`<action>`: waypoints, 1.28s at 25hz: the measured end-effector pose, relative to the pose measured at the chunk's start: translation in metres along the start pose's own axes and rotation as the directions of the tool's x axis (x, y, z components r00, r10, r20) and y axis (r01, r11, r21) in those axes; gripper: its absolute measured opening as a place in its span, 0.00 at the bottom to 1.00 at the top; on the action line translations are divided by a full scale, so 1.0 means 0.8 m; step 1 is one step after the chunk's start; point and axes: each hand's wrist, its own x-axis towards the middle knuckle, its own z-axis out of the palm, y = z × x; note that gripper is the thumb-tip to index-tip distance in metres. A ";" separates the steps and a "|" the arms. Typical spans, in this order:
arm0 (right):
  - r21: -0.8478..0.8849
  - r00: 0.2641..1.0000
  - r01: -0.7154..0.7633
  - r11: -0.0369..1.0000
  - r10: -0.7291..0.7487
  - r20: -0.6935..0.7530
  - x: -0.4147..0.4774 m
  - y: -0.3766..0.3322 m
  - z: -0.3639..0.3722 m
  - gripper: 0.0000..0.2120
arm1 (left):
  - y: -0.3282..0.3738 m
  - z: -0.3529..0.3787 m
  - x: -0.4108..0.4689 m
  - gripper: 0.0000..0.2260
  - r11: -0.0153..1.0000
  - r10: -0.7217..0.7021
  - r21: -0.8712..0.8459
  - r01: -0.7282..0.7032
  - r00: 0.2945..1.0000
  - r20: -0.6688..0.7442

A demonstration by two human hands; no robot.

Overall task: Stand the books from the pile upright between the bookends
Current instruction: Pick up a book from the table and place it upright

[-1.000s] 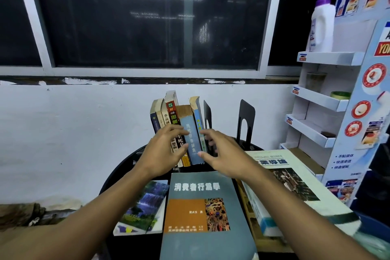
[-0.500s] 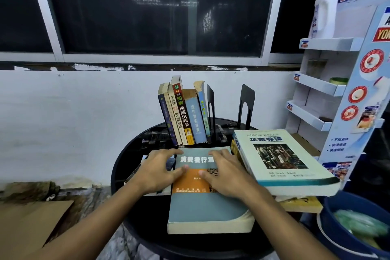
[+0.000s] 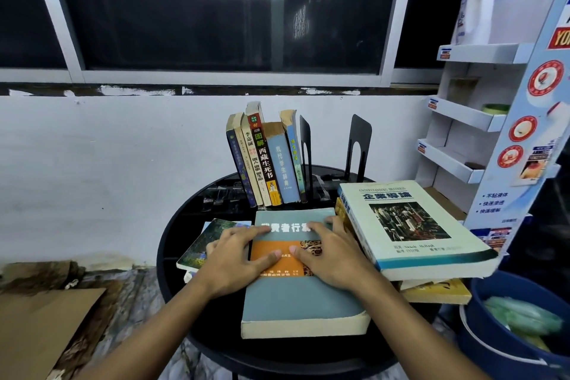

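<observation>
Left hand (image 3: 234,259) and right hand (image 3: 333,259) both lie flat, fingers spread, on the grey-blue book (image 3: 296,296) lying at the counter's (image 3: 182,219) front, near the rim. Behind it, upright books (image 3: 271,163) lean just left of one bookend (image 3: 304,148). The second bookend (image 3: 357,139) stands apart, with an open gap between them. A pale book (image 3: 407,225) overhangs the right rim.

A: Any readable text?
B: Pale green book (image 3: 410,219), right edge of the table (image 3: 308,355): "UNDERSTANDING BUSINESS", 企業導論. Upright black spine (image 3: 265,160): "02", 图解, 西藏生死书. Cream spine (image 3: 250,148) beside it: 李嘉诚.
A: Grey-blue book (image 3: 296,296)?
B: Title partly covered, 費者行 legible. Red label (image 3: 562,37) on the display stand (image 3: 530,120): "YO", cut off.
</observation>
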 end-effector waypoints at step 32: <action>0.222 0.640 0.625 0.749 -0.328 -0.695 0.002 -0.021 -0.050 0.18 | 0.016 -0.061 -0.014 0.31 0.782 0.218 -0.447 -0.434 0.863 -0.455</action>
